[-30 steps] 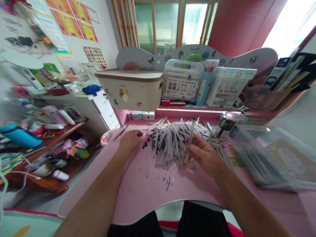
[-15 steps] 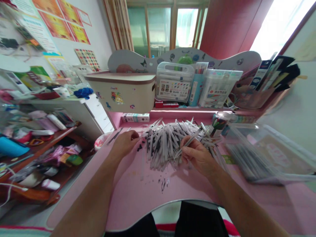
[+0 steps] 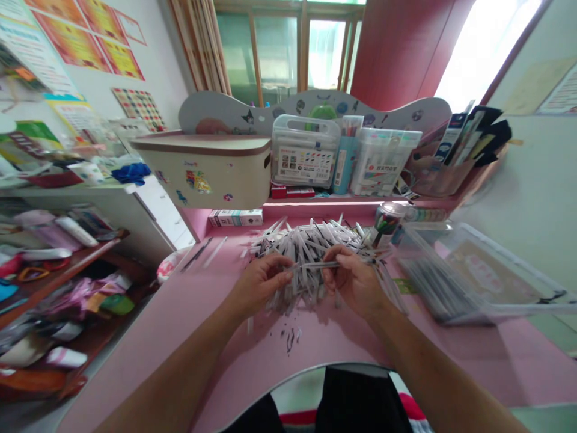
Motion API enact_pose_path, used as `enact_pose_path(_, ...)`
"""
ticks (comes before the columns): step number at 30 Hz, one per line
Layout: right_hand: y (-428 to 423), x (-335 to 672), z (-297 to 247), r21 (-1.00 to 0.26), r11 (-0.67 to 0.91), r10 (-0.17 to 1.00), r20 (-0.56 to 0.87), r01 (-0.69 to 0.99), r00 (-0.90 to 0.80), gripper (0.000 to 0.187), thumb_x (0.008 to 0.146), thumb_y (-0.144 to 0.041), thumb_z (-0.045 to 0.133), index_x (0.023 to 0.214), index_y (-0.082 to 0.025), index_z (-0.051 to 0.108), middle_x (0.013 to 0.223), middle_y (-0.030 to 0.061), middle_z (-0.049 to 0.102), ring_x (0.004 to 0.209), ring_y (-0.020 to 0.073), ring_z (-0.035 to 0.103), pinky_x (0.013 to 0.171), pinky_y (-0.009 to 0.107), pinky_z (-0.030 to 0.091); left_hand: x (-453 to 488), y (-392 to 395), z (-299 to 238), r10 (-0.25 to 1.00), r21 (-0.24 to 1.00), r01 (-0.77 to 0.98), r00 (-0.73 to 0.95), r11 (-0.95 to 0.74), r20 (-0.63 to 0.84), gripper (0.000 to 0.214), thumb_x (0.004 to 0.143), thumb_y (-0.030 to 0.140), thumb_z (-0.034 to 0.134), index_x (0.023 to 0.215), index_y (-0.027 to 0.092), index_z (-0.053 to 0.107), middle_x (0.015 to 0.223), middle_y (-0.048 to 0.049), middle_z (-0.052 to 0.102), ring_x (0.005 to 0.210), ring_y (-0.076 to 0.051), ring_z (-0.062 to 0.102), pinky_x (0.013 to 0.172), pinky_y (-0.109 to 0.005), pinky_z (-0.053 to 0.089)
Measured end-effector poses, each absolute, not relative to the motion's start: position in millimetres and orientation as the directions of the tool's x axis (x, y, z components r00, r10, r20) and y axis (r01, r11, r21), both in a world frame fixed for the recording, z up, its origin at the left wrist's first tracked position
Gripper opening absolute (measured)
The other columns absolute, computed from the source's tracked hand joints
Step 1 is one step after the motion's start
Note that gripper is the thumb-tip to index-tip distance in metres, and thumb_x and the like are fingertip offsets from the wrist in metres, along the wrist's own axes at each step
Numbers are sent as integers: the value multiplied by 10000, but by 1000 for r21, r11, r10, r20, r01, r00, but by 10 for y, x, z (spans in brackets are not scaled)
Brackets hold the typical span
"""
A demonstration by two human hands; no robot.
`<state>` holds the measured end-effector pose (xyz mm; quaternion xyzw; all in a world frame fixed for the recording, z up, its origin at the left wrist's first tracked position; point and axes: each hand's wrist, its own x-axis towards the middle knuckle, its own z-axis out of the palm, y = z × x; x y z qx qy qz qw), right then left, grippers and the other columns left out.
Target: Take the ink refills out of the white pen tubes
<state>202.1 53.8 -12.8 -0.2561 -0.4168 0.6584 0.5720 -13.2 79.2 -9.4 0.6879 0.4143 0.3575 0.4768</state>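
A slim, pale, see-through pen (image 3: 318, 264) lies almost level between my two hands, above a heap. Its right part is in my right hand (image 3: 360, 285), closed with thumb and fingers around it. My left hand (image 3: 264, 281) pinches at the pen's left end; any small part between those fingertips is too small to make out. Under and behind both hands spreads a big heap of similar clear and white pen barrels (image 3: 311, 237), some with dark ends. Small black bits (image 3: 291, 338) lie on the pink desk (image 3: 252, 361) in front.
At the right stands a clear plastic box (image 3: 451, 294) with many slim pens inside. A can (image 3: 388, 221) of pens is behind the heap. Two dark sticks (image 3: 196, 255) lie at the left. A lidded bin (image 3: 205, 174) and marker cases (image 3: 306, 153) stand on the shelf.
My left hand has moved right from the desk's left side to the pen's end. My right hand has turned the pen from slanted to nearly level. The view has shifted slightly.
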Motion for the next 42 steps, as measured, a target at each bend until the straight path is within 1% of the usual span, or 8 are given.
enact_pose_path(2,532,2018,-118,-847,6,970,134,-532,-202,142,792,-308,588,817,-172,619,539,-14,587,413,104,485,393,202,417,-136,785,-83,911,967,216,411,-137,37,227,784,324,657,956,175,661,710,0,657,615,-134,590,576,-258,468)
enact_pose_path(4,524,2013,-107,-853,-2,972,120,-522,-201,136,787,-305,589,807,-173,618,533,-15,582,410,104,481,394,202,407,-130,775,-65,910,969,214,413,-126,27,215,770,313,659,939,180,657,725,-1,677,617,-133,606,584,-263,483)
enact_pose_path(11,527,1989,-130,-872,-32,971,88,-488,-221,147,772,-311,609,804,-168,621,545,-18,590,413,99,495,387,195,397,-112,757,-73,908,965,199,412,-172,77,218,754,291,661,933,172,699,679,8,667,575,-114,583,555,-242,486)
enact_pose_path(17,500,1944,-132,-877,-70,962,67,-475,-264,160,781,-326,615,802,-168,605,473,-60,484,374,77,392,357,181,317,-104,719,-93,895,943,240,433,-231,109,216,784,278,654,954,172,734,691,-4,698,571,-121,616,548,-231,502)
enact_pose_path(22,497,1929,-129,-852,-99,958,58,-514,-281,146,777,-317,611,810,-178,582,476,-53,509,380,82,392,369,185,315,-79,659,-45,896,882,320,393,-346,209,207,799,238,632,959,177,749,666,-6,718,581,-141,650,570,-241,529)
enact_pose_path(29,497,1929,-121,-844,-102,954,68,-527,-292,138,777,-314,616,788,-185,567,469,-47,533,376,88,407,382,192,330,-50,612,0,830,702,456,401,-547,386,185,822,192,627,946,207,764,821,-27,782,713,-178,711,734,-289,562)
enact_pose_path(35,489,1907,-121,-831,-114,951,67,-544,-301,131,777,-305,615,794,-192,553,474,-44,550,382,92,419,392,191,333,-50,598,-8,793,607,510,417,-609,445,183,833,191,622,952,215,759,846,-32,787,717,-182,710,726,-285,557)
enact_pose_path(42,493,1907,-140,-824,-126,951,58,-553,-303,142,778,-315,619,791,-189,556,478,-39,563,388,97,440,398,200,355,-47,595,-18,760,577,495,437,-650,481,178,847,186,611,955,203,752,848,-40,786,719,-182,713,722,-279,550)
